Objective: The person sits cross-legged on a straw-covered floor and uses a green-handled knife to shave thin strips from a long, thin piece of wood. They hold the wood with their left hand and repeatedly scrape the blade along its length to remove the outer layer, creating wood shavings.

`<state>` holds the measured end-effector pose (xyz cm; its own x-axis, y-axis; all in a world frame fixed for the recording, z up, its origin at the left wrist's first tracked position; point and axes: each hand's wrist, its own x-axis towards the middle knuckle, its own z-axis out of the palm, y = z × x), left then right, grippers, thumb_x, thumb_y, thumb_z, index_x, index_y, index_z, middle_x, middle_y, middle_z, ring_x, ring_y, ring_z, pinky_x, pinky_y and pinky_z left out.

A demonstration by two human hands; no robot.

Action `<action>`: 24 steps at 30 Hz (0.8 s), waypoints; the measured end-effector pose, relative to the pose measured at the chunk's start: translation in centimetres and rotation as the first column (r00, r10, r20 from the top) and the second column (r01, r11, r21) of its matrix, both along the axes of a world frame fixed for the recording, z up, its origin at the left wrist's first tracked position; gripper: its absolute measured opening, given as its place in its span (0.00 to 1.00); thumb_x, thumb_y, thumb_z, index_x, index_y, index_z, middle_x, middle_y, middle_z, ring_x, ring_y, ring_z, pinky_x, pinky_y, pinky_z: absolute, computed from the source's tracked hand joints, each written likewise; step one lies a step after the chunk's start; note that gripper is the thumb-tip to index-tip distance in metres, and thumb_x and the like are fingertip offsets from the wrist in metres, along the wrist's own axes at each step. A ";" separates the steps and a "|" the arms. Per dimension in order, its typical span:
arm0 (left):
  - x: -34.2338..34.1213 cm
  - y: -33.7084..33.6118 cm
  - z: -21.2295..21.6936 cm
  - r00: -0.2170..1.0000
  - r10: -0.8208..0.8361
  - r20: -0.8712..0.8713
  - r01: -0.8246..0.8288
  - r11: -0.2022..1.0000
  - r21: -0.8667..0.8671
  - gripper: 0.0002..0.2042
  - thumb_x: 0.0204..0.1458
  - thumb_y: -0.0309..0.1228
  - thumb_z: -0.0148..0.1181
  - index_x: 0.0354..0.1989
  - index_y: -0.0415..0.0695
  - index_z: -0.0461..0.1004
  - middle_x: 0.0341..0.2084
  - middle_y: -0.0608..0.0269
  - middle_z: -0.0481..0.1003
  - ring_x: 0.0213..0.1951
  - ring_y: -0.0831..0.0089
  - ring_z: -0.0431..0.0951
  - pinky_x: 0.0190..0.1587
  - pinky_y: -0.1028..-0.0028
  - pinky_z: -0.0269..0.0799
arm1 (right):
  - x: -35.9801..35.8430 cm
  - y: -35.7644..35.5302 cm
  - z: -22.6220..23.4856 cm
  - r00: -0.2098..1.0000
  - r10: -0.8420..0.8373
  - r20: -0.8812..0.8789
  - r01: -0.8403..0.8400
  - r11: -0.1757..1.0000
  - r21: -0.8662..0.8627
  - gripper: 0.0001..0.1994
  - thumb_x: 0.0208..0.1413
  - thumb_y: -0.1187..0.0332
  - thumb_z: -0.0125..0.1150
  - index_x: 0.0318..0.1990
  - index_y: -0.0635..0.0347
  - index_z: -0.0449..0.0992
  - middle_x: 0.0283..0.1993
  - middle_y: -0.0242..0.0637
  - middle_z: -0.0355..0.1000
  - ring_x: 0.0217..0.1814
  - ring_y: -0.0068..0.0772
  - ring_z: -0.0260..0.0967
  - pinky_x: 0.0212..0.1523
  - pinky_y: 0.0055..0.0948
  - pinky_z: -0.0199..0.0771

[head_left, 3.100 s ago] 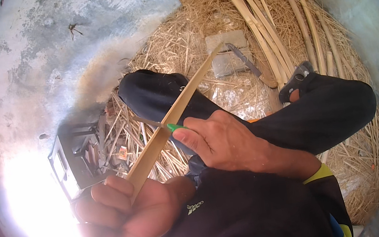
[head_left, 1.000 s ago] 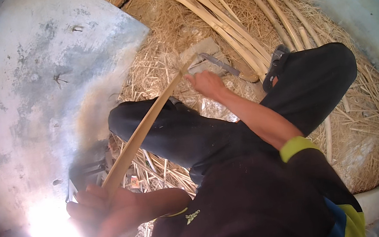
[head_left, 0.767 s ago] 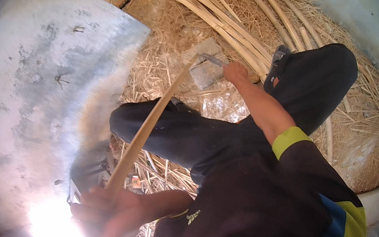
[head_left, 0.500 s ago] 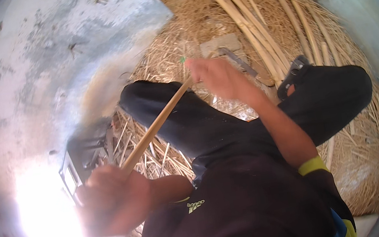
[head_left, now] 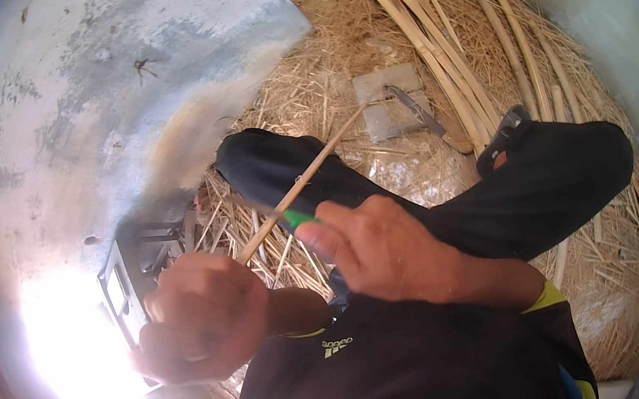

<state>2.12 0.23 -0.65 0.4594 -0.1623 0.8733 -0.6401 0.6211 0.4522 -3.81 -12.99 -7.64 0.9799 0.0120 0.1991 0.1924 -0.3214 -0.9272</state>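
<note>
Outdoors, over straw (head_left: pixel 393 31), both hands grasp: left (head_left: pixel 201 316) the cane (head_left: pixel 297 188), right (head_left: pixel 380 248) a green-handled tool (head_left: pixel 298 219).

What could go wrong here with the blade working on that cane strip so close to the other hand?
1. The right hand holds a green-handled knife against the cane strip, near the left hand gripping it; a slip might cut those fingers.
2. The strip lies over the dark-trousered leg, so a stray stroke could reach it.
3. Glare by the left hand hides part of the grip.
</note>
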 end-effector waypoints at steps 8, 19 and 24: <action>0.5 0.2 0.0 0.998 0.033 -0.056 -0.035 0.999 -0.026 0.23 0.64 0.42 0.28 0.12 0.53 0.50 0.07 0.74 0.48 0.09 0.83 0.41 0.11 0.79 0.35 | 0.8 1.0 -1.9 0.982 -0.155 0.107 0.167 0.979 -0.118 0.17 0.60 0.60 0.49 0.23 0.63 0.65 0.12 0.48 0.63 0.14 0.52 0.64 0.16 0.43 0.63; 0.4 0.8 0.4 0.988 0.144 -0.062 -0.144 0.990 -0.003 0.22 0.63 0.40 0.30 0.12 0.53 0.48 0.08 0.74 0.45 0.10 0.83 0.38 0.12 0.78 0.34 | 1.1 0.6 -1.7 0.986 -0.151 0.067 0.162 0.965 -0.206 0.20 0.61 0.57 0.48 0.22 0.63 0.67 0.12 0.50 0.63 0.16 0.53 0.66 0.19 0.44 0.66; 0.2 -0.8 0.3 0.998 0.021 -0.061 -0.023 0.999 -0.038 0.22 0.63 0.39 0.29 0.12 0.54 0.46 0.08 0.74 0.44 0.10 0.84 0.37 0.11 0.79 0.34 | 3.1 -2.7 -10.1 0.911 -0.411 -0.026 0.391 0.883 -0.261 0.23 0.62 0.55 0.45 0.21 0.65 0.69 0.13 0.53 0.65 0.17 0.57 0.66 0.20 0.45 0.68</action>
